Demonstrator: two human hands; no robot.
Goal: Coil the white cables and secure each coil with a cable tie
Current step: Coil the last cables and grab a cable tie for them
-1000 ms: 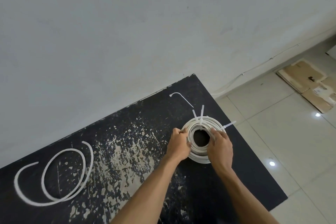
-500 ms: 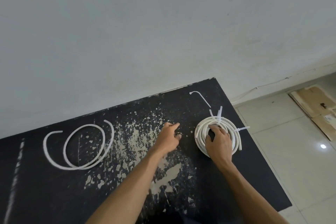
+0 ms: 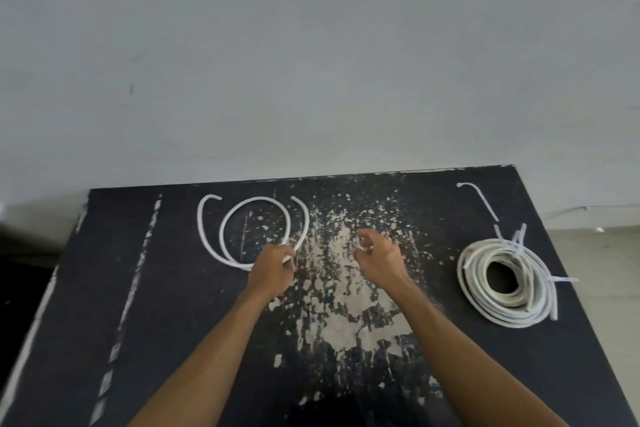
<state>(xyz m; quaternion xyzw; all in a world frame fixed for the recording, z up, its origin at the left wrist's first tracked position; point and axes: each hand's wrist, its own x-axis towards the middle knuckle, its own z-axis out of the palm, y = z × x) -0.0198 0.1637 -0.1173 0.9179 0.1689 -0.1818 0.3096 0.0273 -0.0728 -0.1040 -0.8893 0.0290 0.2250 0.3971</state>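
Worn black tabletop [image 3: 173, 288] with flaking paint, against a plain grey wall [image 3: 311, 45]. At far left, loose white cable [image 3: 221, 236] lying in open, sprawling loops. Left hand [image 3: 272, 270] curled onto its near strand, gripping. Right hand [image 3: 379, 258] hovering mid-table, fingers loosely bent, holding nothing. Far right, thick white cable coil [image 3: 507, 282] already bound, tie tails sticking out; spare white cable tie [image 3: 479, 199] just behind. Likely risk: springy loops flaring open or slipping from a one-handed grip before gathering tight.
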